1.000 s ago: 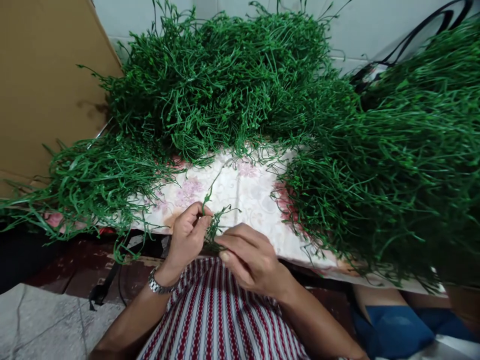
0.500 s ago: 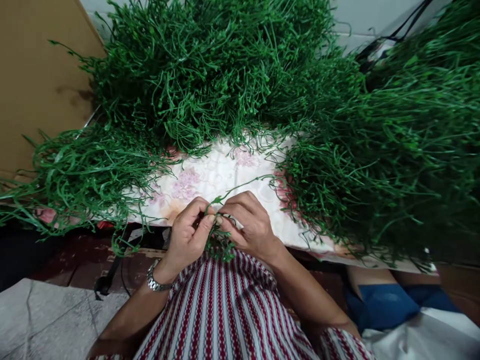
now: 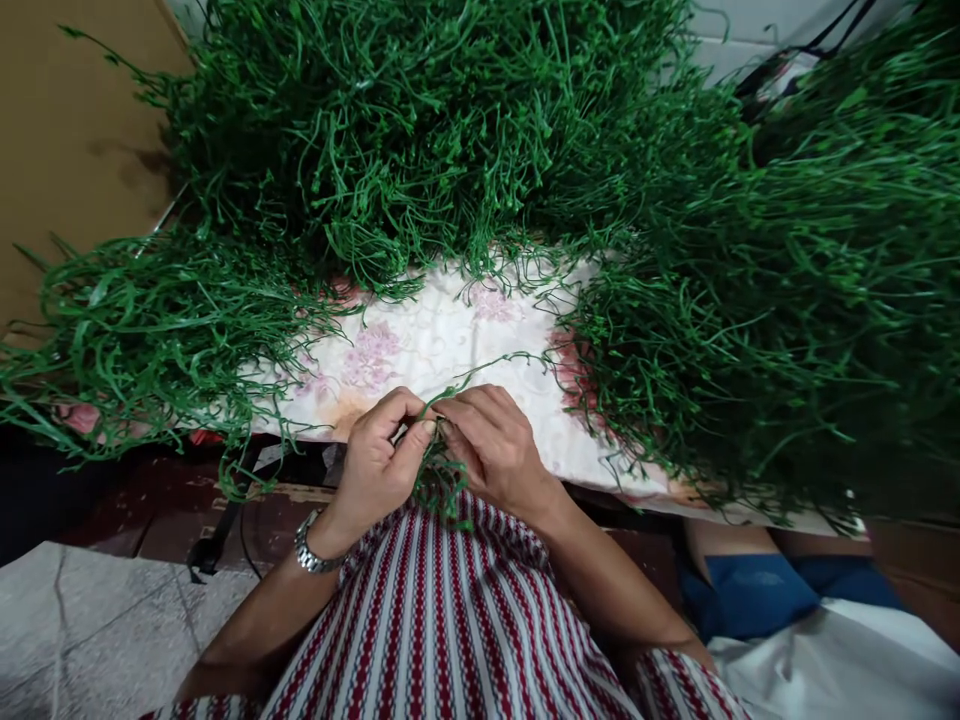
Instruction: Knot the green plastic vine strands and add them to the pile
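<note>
My left hand (image 3: pixel 384 455) and my right hand (image 3: pixel 501 440) meet at the near edge of the table, fingertips almost touching. Pinched between my left thumb and forefinger is a thin green plant stem (image 3: pixel 480 372), plastic-looking, whose free end reaches up and right over the cloth. The fingers of my right hand are closed on the same stem, right beside the left thumb. Below the fingertips hangs a small cluster of green sprigs (image 3: pixel 442 485). The exact spot where the fingers press is partly hidden.
A floral tablecloth (image 3: pixel 442 330) covers the table. A large heap of green stems (image 3: pixel 420 130) fills the back, with more piles at left (image 3: pixel 165 310) and right (image 3: pixel 750 350). A brown board (image 3: pixel 67 130) stands at left. Another person's knees (image 3: pixel 750 585) show at lower right.
My right fingers have curled in closer over the stem near the left thumb. The stem and hanging sprigs have shifted slightly. The camera view has moved a little.
</note>
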`<state>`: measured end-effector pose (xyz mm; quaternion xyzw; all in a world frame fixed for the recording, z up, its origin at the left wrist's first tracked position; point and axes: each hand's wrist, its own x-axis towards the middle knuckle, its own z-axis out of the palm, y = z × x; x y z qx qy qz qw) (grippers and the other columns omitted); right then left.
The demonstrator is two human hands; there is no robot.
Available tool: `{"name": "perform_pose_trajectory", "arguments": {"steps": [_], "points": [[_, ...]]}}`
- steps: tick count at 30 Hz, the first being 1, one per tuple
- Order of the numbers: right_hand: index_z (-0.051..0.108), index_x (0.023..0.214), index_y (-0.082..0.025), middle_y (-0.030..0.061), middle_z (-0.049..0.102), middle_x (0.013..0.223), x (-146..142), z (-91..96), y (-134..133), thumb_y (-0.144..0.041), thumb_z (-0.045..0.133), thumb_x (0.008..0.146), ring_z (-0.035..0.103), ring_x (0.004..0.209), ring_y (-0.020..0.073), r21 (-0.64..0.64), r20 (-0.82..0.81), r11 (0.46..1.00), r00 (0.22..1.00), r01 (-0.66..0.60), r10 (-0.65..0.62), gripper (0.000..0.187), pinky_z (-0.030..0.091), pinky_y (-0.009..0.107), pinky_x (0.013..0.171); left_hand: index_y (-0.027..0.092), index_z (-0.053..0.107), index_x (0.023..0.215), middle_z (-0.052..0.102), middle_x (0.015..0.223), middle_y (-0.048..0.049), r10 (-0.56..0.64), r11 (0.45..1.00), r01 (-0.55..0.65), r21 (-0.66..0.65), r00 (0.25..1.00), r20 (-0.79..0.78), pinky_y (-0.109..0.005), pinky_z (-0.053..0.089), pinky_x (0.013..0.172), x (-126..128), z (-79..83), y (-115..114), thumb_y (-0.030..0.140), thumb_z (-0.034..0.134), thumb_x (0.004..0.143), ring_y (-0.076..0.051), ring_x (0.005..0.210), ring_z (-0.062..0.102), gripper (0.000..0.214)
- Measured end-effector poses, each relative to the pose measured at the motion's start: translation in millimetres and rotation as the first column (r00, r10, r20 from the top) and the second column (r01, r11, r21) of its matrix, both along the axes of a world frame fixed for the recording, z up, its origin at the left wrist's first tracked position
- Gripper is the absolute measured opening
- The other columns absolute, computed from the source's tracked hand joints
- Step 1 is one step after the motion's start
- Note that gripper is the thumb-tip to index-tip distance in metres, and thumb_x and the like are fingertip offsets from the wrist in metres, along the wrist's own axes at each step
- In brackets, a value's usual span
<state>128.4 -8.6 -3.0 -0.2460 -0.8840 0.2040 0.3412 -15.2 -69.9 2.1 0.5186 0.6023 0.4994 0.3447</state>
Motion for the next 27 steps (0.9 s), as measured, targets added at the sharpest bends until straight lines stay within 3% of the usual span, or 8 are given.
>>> {"name": "perform_pose_trajectory", "arguments": {"steps": [6,10,13,17,21,22,24,27], "points": [[0.06,0.092,-0.014,0.0076,0.058,0.077,4,8.3,8,-0.015,0.047,0.082,0.044,0.075,0.0213,0.221,0.269,0.974,0.963,-0.044,-0.018,0.016,0.034,0.036,0.068,0.018,0.049,0.075,0.047,0.069,0.0019,-0.117,0.993,0.107,-0.055,0.961,-0.251,-0.024,0.035,0.062,-6,8.3,1,0.015,0.046,0.082,-0.012,0.063,0.044,0.008],[0.056,0.079,-0.017,0.0053,0.052,0.071,6,8.9,11,-0.015,0.045,0.083,0.04,0.069,0.0187,0.148,0.35,0.982,0.935,-0.119,0.06,0.011,0.03,0.033,0.064,0.018,0.048,0.069,0.044,0.064,0.0022,-0.197,0.98,0.189,-0.057,0.92,-0.339,-0.024,0.034,0.059,-11,6.7,2,0.014,0.048,0.079,-0.012,0.06,0.043,0.011],[0.053,0.072,-0.018,0.0032,0.052,0.069,9,9.2,15,-0.01,0.044,0.081,0.04,0.066,0.0163,0.026,0.349,0.964,0.906,-0.265,0.24,0.014,0.032,0.03,0.064,0.018,0.048,0.064,0.043,0.061,0.0019,-0.33,0.944,0.322,-0.075,0.905,-0.268,-0.024,0.033,0.057,-17,3.6,3,0.013,0.047,0.078,-0.012,0.058,0.043,0.015],[0.051,0.071,-0.019,0.0001,0.054,0.068,12,11.0,21,-0.004,0.04,0.078,0.045,0.067,0.0132,-0.167,0.223,0.837,0.807,-0.521,0.547,0.02,0.038,0.027,0.07,0.018,0.047,0.056,0.04,0.056,0.0021,-0.534,0.845,0.523,-0.116,0.839,-0.103,-0.024,0.032,0.052,-28,3.6,4,0.017,0.05,0.077,-0.011,0.054,0.039,0.022],[0.048,0.068,-0.021,-0.0021,0.048,0.062,13,10.3,25,-0.01,0.033,0.084,0.045,0.065,0.0116,-0.31,0.097,0.695,0.706,-0.649,0.702,0.025,0.041,0.026,0.074,0.018,0.051,0.055,0.041,0.055,0.0015,-0.618,0.773,0.62,-0.136,0.784,0.061,-0.025,0.032,0.052,-37,5.6,5,0.021,0.053,0.079,-0.012,0.053,0.039,0.024],[0.048,0.068,-0.021,-0.002,0.047,0.062,13,9.3,25,-0.013,0.032,0.086,0.045,0.065,0.0115,-0.339,0.067,0.679,0.703,-0.651,0.708,0.026,0.041,0.026,0.074,0.018,0.053,0.056,0.043,0.055,0.0013,-0.607,0.776,0.613,-0.144,0.79,0.089,-0.025,0.032,0.052,-39,5.5,5,0.021,0.054,0.079,-0.011,0.053,0.04,0.023],[0.049,0.069,-0.02,-0.0011,0.049,0.065,14,6.7,24,-0.018,0.033,0.09,0.045,0.065,0.0114,-0.394,0.005,0.718,0.78,-0.573,0.625,0.027,0.04,0.026,0.07,0.018,0.057,0.061,0.045,0.056,0.0014,-0.539,0.819,0.549,-0.168,0.836,0.108,-0.025,0.032,0.052,-39,4.1,6,0.022,0.056,0.078,-0.011,0.052,0.04,0.018],[0.051,0.076,-0.018,-0.0008,0.048,0.067,12,2.0,17,-0.026,0.036,0.094,0.045,0.062,0.0101,-0.548,-0.107,0.759,0.93,-0.35,0.352,0.025,0.038,0.024,0.062,0.018,0.06,0.066,0.048,0.058,0.0021,-0.374,0.914,0.383,-0.136,0.923,0.086,-0.024,0.033,0.054,-33,-0.3,7,0.023,0.059,0.078,-0.011,0.055,0.043,0.014]]}}
